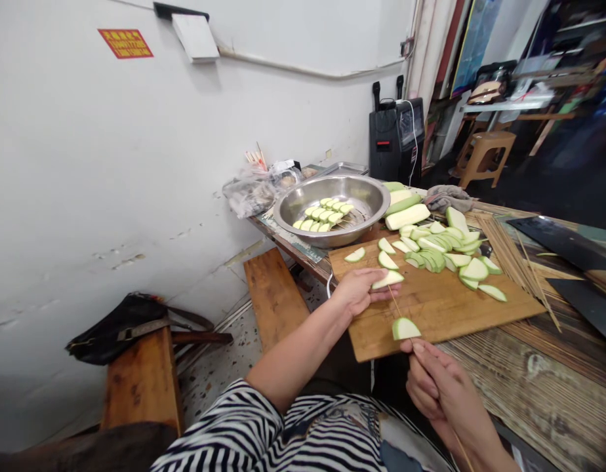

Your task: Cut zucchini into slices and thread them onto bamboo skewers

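The person's left hand [355,292] reached forward over the cutting board, thumb and fingers closed on a flat half-moon held slice [387,280] of pale vegetable. The right hand [438,380], nearer the body and lower, pinched a thin wooden skewer [395,301]. The skewer's long axis slanted forward and left, from below the right wrist up to the lower edge of the held slice; whether its tip was touching or had entered the flesh could not be told. On the shaft, just ahead of the right fingertips, sat a threaded piece [405,328], perhaps more than one slice thick, its rounded green edge away from the right hand and its cut side towards it.

Under the left hand lay the cutting board [441,311], smooth, honey-brown wood, set askew. A few loose half-moons lay just beyond the left fingers; a larger heap of slices [433,242], creamy and moist-looking with thin green rims, spread to the right. Behind the heap were long peeled vegetables [408,217] and a crumpled grey cloth [448,198].

Beyond the board, to the left, a wide, shiny metal basin [283,219] held finished rows of skewered slices [327,215]. To the right, straight bare sticks [509,255] lay beside a dark, flat blade [553,236] on the streaky, wood-grained table [539,373].
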A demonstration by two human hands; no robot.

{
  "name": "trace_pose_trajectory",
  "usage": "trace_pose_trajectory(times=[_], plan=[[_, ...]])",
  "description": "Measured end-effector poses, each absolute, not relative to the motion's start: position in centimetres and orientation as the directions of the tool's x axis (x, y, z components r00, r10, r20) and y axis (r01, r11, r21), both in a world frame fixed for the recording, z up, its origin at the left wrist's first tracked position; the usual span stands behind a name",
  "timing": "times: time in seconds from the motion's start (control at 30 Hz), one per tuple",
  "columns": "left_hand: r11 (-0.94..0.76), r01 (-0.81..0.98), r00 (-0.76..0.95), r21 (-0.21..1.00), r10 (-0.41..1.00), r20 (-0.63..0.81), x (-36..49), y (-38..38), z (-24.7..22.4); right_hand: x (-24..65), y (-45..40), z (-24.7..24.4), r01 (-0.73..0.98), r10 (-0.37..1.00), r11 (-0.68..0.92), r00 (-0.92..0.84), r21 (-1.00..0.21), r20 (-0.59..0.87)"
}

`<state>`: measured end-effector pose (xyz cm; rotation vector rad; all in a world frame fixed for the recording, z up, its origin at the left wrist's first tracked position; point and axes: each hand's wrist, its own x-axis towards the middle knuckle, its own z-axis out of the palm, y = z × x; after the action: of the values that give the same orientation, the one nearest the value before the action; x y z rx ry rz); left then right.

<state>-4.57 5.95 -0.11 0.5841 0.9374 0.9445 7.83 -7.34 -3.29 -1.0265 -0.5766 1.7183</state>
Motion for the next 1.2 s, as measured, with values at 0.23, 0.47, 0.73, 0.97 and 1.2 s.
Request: trace_pose_trajectory(times=[0.23, 0.47, 0.73, 0.97, 1.2], plan=[[0.5, -0.412, 0.29, 0.761, 0.864, -0.411, -3.7, 5.3, -0.6, 8.2, -6.3, -4.8, -0.265, 0.932, -0.275, 0.164, -0.924, -0.324], [0.49, -0.518, 0.334, 0.701, 0.87, -0.362, -3.4, 4.9, -0.1, 9.4, -6.2, -5.3, -0.202, 0.957, -0.23, 0.13, -0.952, -0.258], [0.473, -0.512, 0.341, 0.717, 0.878, -0.335, -3.4, 4.1, 0.6, 9.2, -6.5, -5.3, -0.116, 0.972, -0.187, 0.123, -0.975, -0.201], [0.462, -0.457, 0.296, 0.76, 0.885, -0.36, -3.0, 3.8, 0.2, 9.1, -7.0, -5.5, -0.044, 0.973, -0.196, 0.112, -0.98, -0.2], [0.518, -0.451, 0.35, 0.726, 0.852, -0.39, -1.3, 1.9, -1.4, 9.5, -6.8, -5.1, -0.15, 0.97, -0.187, 0.126, -0.971, -0.206]])
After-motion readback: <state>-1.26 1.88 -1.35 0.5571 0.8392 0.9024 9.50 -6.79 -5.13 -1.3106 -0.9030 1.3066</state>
